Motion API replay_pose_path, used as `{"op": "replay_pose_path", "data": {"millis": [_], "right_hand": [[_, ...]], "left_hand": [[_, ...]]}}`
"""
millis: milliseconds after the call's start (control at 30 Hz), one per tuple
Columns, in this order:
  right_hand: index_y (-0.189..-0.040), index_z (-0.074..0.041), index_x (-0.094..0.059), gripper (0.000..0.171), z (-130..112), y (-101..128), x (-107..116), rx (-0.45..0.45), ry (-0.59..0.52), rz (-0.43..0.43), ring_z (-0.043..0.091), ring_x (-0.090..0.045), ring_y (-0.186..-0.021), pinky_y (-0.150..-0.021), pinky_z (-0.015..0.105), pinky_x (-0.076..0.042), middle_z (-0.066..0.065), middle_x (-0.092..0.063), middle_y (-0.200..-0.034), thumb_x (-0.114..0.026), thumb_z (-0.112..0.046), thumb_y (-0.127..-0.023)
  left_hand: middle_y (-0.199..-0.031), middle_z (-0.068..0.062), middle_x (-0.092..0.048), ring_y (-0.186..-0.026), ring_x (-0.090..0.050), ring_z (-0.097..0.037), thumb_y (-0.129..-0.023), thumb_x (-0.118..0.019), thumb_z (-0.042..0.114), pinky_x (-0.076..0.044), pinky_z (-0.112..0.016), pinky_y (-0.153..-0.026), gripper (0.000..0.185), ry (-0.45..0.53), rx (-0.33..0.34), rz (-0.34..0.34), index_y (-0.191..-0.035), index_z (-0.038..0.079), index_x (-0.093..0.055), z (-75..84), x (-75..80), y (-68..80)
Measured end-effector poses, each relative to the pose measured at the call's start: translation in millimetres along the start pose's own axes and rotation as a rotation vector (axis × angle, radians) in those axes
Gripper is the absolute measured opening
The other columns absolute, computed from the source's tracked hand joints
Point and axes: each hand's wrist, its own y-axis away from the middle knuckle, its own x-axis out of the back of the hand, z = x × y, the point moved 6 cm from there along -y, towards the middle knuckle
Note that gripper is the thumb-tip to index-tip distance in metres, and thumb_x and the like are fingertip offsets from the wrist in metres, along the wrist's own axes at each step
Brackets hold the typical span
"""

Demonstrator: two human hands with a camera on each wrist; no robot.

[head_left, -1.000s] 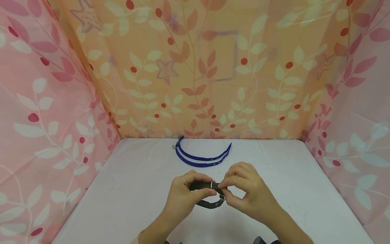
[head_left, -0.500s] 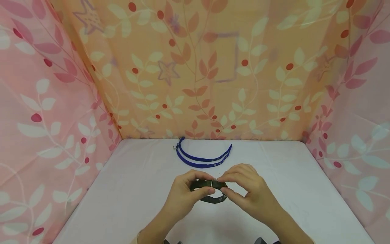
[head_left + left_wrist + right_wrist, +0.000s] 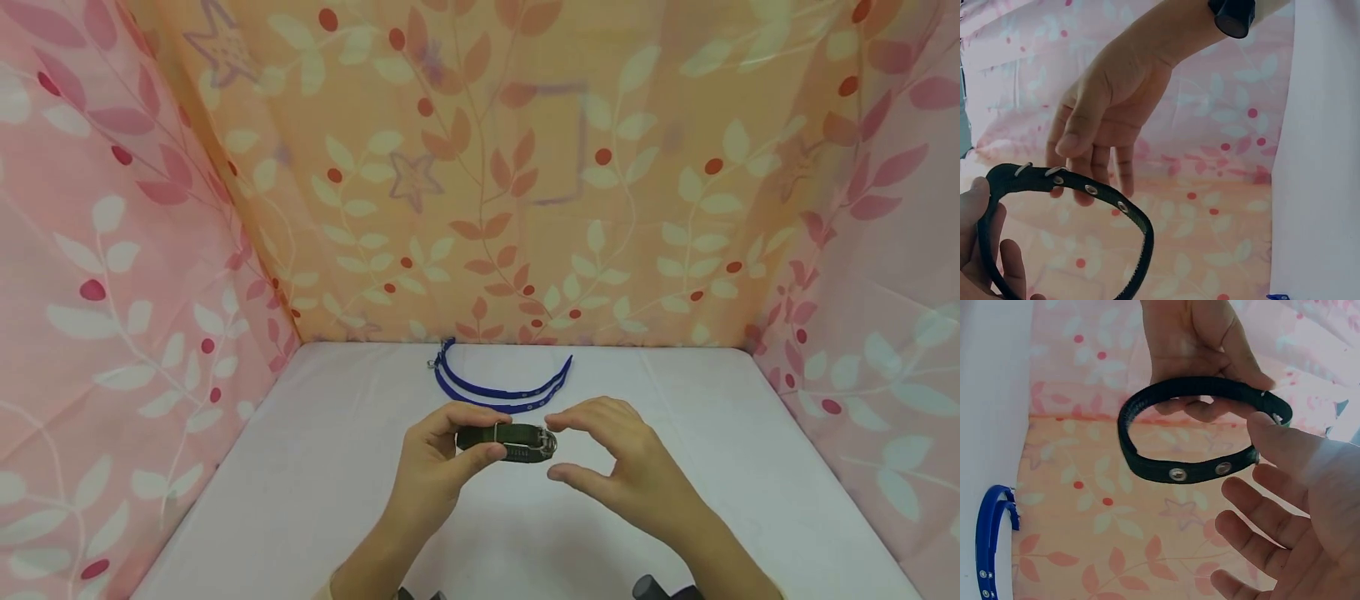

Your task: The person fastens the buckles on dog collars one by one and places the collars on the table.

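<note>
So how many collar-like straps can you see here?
2. A dark green webbing collar with metal eyelets is held in the left hand; a blue strap collar lies on the white table near the back.

A dark green collar (image 3: pixel 507 442) is seen at the centre of the head view, just below the middle — closed into a flattened loop and held up off the surface. Woven webbing is shown, set with silver eyelets (image 3: pixel 1177 474), and a metal buckle (image 3: pixel 545 442) is carried at its right end.

Two collars show (one dark green collar (image 3: pixel 510 441), one blue collar (image 3: pixel 498 387)) and two hands.
</note>
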Motion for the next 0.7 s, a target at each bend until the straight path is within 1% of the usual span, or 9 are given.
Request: {"op": "replay_pose_path", "data": {"millis": [100,200,233,300,400,500,567,633,700], "right_hand": [[-0.123,-0.027,-0.070,0.049,3,0,-3,-0.023,0.021,-0.021,0.009,-0.060,-0.115,-0.104,0.025,-0.040,-0.017,-0.069,-0.116,-0.090,-0.027,-0.079],[-0.117,-0.027,-0.072,0.042,4,-2,-4,-0.019,0.030,-0.021,0.009,-0.061,-0.112,-0.104,0.027,-0.039,-0.017,-0.069,-0.111,-0.089,-0.023,-0.079],[-0.115,-0.028,-0.072,0.040,4,-2,-4,-0.019,0.033,-0.016,0.009,-0.061,-0.111,-0.104,0.027,-0.039,-0.018,-0.069,-0.110,-0.089,-0.021,-0.080],[-0.111,-0.029,-0.072,0.037,5,-2,-3,-0.017,0.038,-0.007,0.008,-0.061,-0.109,-0.104,0.027,-0.039,-0.019,-0.069,-0.108,-0.088,-0.019,-0.080],[-0.109,-0.030,-0.072,0.036,4,-2,0,-0.002,0.039,0.017,0.008,-0.062,-0.108,-0.104,0.025,-0.038,-0.019,-0.069,-0.106,-0.088,-0.017,-0.080],[-0.109,-0.029,-0.073,0.034,-1,-2,5,0.054,0.036,0.065,0.009,-0.062,-0.106,-0.104,0.024,-0.038,-0.018,-0.069,-0.104,-0.087,-0.017,-0.080],[-0.108,-0.028,-0.073,0.027,-4,-2,9,0.102,0.034,0.101,0.011,-0.063,-0.104,-0.103,0.025,-0.038,-0.017,-0.070,-0.102,-0.085,-0.021,-0.084],[-0.107,-0.026,-0.074,0.019,-6,-2,13,0.141,0.038,0.133,0.012,-0.063,-0.102,-0.103,0.027,-0.038,-0.017,-0.070,-0.100,-0.080,-0.029,-0.090],[-0.105,-0.024,-0.074,0.017,-7,-3,16,0.168,0.052,0.153,0.013,-0.062,-0.101,-0.104,0.029,-0.038,-0.016,-0.070,-0.099,-0.073,-0.038,-0.096]], "left_hand": [[-0.114,-0.008,-0.074,-0.113,-0.065,-0.026,-0.086,-0.080,0.005,-0.059,-0.029,-0.089,0.028,0.038,-0.024,-0.004,-0.108,-0.005,-0.065,0.3,0.6,-0.9],[-0.114,-0.005,-0.073,-0.114,-0.064,-0.024,-0.086,-0.080,0.005,-0.058,-0.027,-0.090,0.027,0.073,-0.031,-0.018,-0.107,-0.005,-0.066,-0.7,0.7,-1.3],[-0.114,-0.004,-0.073,-0.114,-0.064,-0.024,-0.086,-0.080,0.005,-0.057,-0.026,-0.091,0.027,0.078,-0.036,-0.024,-0.107,-0.005,-0.066,-0.8,0.8,-1.8],[-0.113,-0.003,-0.074,-0.115,-0.064,-0.024,-0.086,-0.080,0.004,-0.055,-0.026,-0.094,0.026,0.058,-0.048,-0.034,-0.106,-0.004,-0.067,-0.4,1.7,-2.6],[-0.113,-0.004,-0.074,-0.115,-0.063,-0.026,-0.085,-0.080,0.001,-0.052,-0.028,-0.099,0.024,-0.019,-0.062,-0.044,-0.107,-0.001,-0.069,3.0,5.2,-3.1],[-0.114,-0.006,-0.074,-0.114,-0.063,-0.026,-0.084,-0.080,-0.001,-0.051,-0.031,-0.102,0.025,-0.125,-0.082,-0.068,-0.107,0.003,-0.070,10.8,8.4,-2.7],[-0.115,-0.008,-0.074,-0.114,-0.064,-0.026,-0.084,-0.080,-0.003,-0.051,-0.031,-0.103,0.026,-0.193,-0.108,-0.082,-0.107,0.006,-0.070,17.3,10.3,-1.9],[-0.115,-0.008,-0.073,-0.113,-0.065,-0.024,-0.083,-0.080,-0.004,-0.052,-0.031,-0.103,0.028,-0.252,-0.135,-0.089,-0.107,0.008,-0.071,23.2,12.1,-1.8],[-0.114,-0.008,-0.073,-0.112,-0.066,-0.023,-0.083,-0.081,-0.004,-0.053,-0.030,-0.102,0.030,-0.295,-0.157,-0.091,-0.108,0.009,-0.072,27.6,13.7,-2.3]]}}
